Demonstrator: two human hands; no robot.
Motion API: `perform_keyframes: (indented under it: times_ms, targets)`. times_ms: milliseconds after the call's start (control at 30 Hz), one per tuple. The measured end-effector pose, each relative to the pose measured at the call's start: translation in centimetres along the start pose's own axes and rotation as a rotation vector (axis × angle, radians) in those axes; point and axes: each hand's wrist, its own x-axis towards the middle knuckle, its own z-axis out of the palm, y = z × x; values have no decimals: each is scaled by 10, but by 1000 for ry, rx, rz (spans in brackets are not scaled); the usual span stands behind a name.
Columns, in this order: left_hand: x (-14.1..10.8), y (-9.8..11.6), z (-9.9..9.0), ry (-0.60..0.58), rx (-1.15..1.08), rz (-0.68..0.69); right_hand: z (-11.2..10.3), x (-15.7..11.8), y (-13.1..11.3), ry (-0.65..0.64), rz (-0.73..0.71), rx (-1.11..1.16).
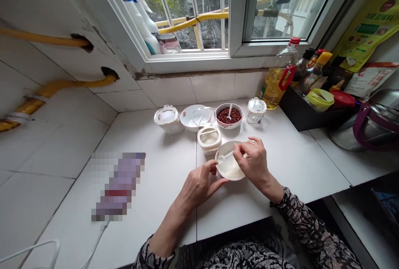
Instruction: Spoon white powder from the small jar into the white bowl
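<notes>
— Layout?
— Tiled table [162, 169], white bowl [231, 170] at front edge, within reach of both hands.
— Grip?
— Left hand [199, 186]: fingers [213, 170] curled on rim, steadying. Right hand [254, 163]: fingers [240, 151] pinched on white spoon [227, 156].

We count two hands [199, 188] [255, 163], three white bowls [195, 117] [229, 115] [230, 169], two spoons [230, 112] [225, 156] and three lidded jars [168, 119] [209, 139] [257, 110] on our table [289, 169]; one oil bottle [276, 86] stands at two o'clock.
</notes>
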Motion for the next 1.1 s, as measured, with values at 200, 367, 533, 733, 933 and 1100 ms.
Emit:
perform_keyframes:
  times_ms: [200, 367, 533, 733, 933, 1100]
  targets:
    - [3, 4, -5, -96, 58, 45, -3, 9, 9, -90, -189, -32]
    - [5, 5, -7, -148, -24, -36, -8, 25, 28, -215, -401, -38]
    - [6, 5, -8, -151, -93, -60, 2, 29, 41, -271, -411, 32]
    - [7, 2, -5, -131, -136, -68, 10, 27, 51, -384, -346, 230]
    - [6, -2, -4, -147, -169, -120, 11, 24, 54, -413, -236, 343]
    - [6, -3, -4, -168, -191, -143, 9, 24, 52, -392, -171, 357]
